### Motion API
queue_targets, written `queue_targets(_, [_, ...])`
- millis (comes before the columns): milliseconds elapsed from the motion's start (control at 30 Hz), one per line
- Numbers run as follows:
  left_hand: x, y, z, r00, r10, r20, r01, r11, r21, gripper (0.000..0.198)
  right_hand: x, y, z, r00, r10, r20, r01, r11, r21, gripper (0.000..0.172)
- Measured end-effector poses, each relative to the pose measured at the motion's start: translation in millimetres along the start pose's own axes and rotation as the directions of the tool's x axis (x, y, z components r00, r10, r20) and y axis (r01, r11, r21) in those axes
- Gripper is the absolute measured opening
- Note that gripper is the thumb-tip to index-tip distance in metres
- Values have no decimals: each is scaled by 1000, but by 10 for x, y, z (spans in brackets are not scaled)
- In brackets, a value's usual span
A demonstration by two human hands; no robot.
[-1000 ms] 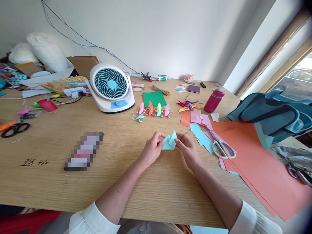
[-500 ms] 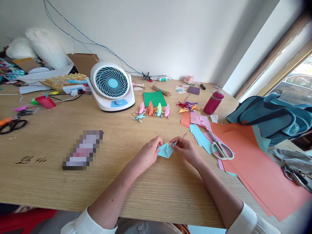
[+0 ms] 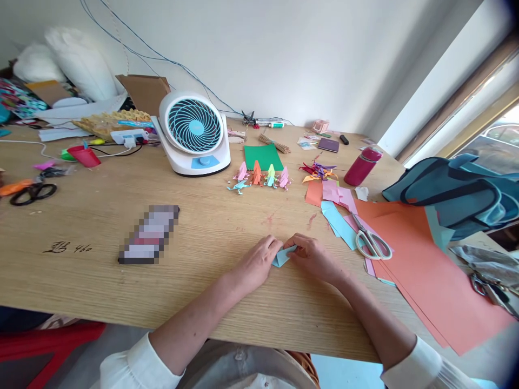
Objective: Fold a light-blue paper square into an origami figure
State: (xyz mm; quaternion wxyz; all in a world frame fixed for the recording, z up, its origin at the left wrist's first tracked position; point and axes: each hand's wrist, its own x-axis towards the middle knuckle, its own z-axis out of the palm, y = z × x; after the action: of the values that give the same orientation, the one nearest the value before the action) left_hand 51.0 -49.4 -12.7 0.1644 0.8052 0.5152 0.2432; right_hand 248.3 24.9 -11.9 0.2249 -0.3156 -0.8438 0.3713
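A small piece of folded light-blue paper [image 3: 283,256] lies between my hands near the table's front middle. My left hand [image 3: 259,259] grips its left side, the fingers bent down over the paper. My right hand [image 3: 312,255] pinches the upper right edge between thumb and fingers. Parts of the paper are hidden under the fingers. Beyond my hands stands a row of small folded paper figures in pink, orange [image 3: 257,173] and green. A light-blue folded figure [image 3: 239,186] lies in front of them.
White-handled scissors [image 3: 372,244] lie on paper strips to the right, beside large orange sheets [image 3: 438,286]. A blurred-out phone-like object [image 3: 150,236] is left of my arm. Farther back are a white fan [image 3: 194,129], a green sheet [image 3: 263,156] and a magenta bottle [image 3: 362,166].
The blue paper, spread with its centre crease showing before, now looks narrower and more covered by my fingers. My hands have drawn closer together. The whole view has shifted slightly.
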Motion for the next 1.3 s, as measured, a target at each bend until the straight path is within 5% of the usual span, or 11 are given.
queue_targets(333, [57,13,28,996,-78,-42,76,996,-38,9,-78,-96,18,993,-106,-56,94,979,-182,13])
queue_targets(800, [-77,-65,-3,978,206,34,-209,960,188,20,-420,-150,74,920,-388,57,342,723,-600,20])
queue_targets(1300, [-162,-89,-29,934,330,141,-358,847,392,27,-489,-127,131,901,-433,18,354,711,-608,21])
